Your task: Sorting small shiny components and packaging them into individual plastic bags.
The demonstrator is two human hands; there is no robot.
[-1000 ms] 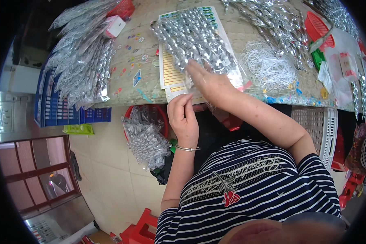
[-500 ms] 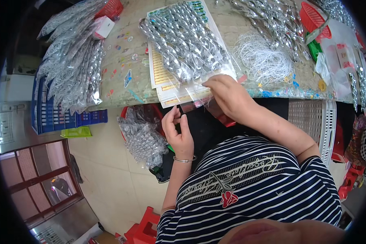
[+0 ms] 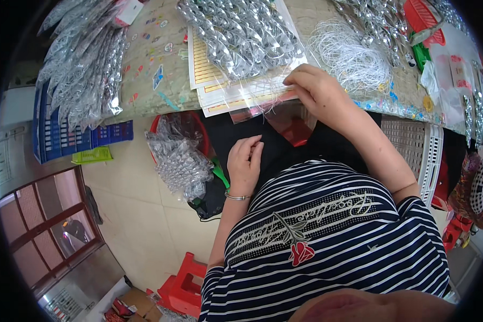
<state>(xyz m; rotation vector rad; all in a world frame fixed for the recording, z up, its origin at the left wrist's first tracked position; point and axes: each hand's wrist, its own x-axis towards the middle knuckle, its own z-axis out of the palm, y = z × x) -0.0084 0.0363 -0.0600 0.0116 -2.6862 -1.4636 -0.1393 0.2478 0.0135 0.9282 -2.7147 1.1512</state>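
Observation:
My right hand (image 3: pixel 324 96) is at the front edge of the table, beside loose thin white strings (image 3: pixel 271 92). Its fingertips are drawn together; whatever lies between them is too small to make out. Just beyond it, a bunch of silver twisted strands (image 3: pixel 247 40) lies on a stack of printed paper sheets (image 3: pixel 212 99). Below the table edge, over my dark-clad lap, my left hand (image 3: pixel 245 161) hangs with fingers half bent and the thumb apart, holding nothing. A bangle circles that wrist.
A tangle of white string (image 3: pixel 354 56) lies right of the sheets. Bagged silver strands (image 3: pixel 86 70) overhang the left table edge above a blue crate (image 3: pixel 53 137). A red tub (image 3: pixel 196 129) with wrapped strands and a red stool (image 3: pixel 185 284) stand on the floor, a white basket (image 3: pixel 408 142) at right.
My left hand has drawn back from the sheets' edge toward my body. My right hand has moved a little to the right along the table edge. The whole view has shifted slightly.

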